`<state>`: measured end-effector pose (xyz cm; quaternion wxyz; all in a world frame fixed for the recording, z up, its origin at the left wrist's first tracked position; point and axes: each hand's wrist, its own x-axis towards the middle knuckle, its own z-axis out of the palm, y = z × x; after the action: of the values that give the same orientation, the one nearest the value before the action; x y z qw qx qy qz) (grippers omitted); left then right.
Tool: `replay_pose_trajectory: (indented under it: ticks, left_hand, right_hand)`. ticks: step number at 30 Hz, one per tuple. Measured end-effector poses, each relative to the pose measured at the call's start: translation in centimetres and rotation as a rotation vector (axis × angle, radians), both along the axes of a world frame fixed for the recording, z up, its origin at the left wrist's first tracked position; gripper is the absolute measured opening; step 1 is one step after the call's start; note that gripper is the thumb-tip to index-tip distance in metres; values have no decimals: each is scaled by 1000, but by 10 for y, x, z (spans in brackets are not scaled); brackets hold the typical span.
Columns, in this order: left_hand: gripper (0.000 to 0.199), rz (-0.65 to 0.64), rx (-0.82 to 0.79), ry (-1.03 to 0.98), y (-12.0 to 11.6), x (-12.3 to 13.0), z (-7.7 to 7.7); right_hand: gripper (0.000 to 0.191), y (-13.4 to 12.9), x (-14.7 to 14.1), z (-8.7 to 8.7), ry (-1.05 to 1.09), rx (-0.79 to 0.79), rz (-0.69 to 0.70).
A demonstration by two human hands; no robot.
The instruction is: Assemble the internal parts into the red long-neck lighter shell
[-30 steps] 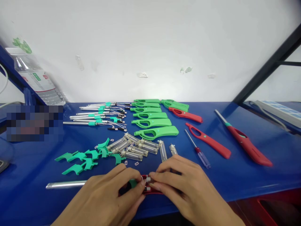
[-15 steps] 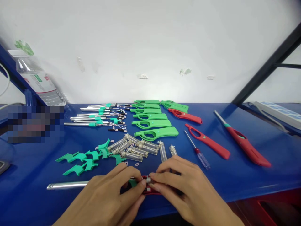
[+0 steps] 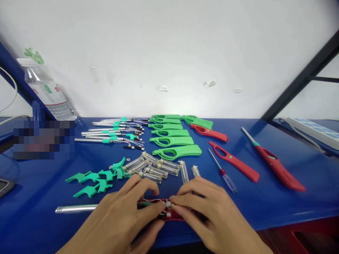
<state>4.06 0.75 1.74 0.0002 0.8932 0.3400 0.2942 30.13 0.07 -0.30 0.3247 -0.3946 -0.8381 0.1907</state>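
Presently, left hand (image 3: 124, 211) and right hand (image 3: 203, 208) close together, both clamped on red casing (image 3: 175, 215).
Small white fitting (image 3: 168, 204) between them; metal tube (image 3: 76, 209) protrudes beyond left hand.

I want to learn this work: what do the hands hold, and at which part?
Both the left hand and right hand hold the red casing, fingertips around its open middle section.

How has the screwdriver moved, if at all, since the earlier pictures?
No, the screwdriver lies in the same place beside the red handle piece on the blue table; only the view shifted.
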Motion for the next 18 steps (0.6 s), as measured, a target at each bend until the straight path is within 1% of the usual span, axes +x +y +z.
replay_pose_trajectory:
  ticks: [4, 7, 9, 12, 16, 18]
  left_hand:
    - [29, 13, 103, -9, 2, -7, 4]
    - [27, 58, 131, 36, 2, -19, -3]
    - [28, 78, 83, 60, 1, -26, -9]
    - [29, 72, 7, 97, -2, -35, -15]
    - [29, 78, -44, 131, -3, -43, -14]
    - [33, 70, -100, 115, -3, -45, -12]
  right_hand:
    - [17, 0, 0, 0, 2, -8, 5]
    - [17, 0, 0, 0, 3, -23, 2]
    - [17, 0, -1, 0, -1, -22, -6]
    - [15, 0, -2, 2, -10, -3, -22]
    - [27, -3, -1, 6, -50, 58, -26]
    - [28, -3, -1, 8, -78, 90, -14]
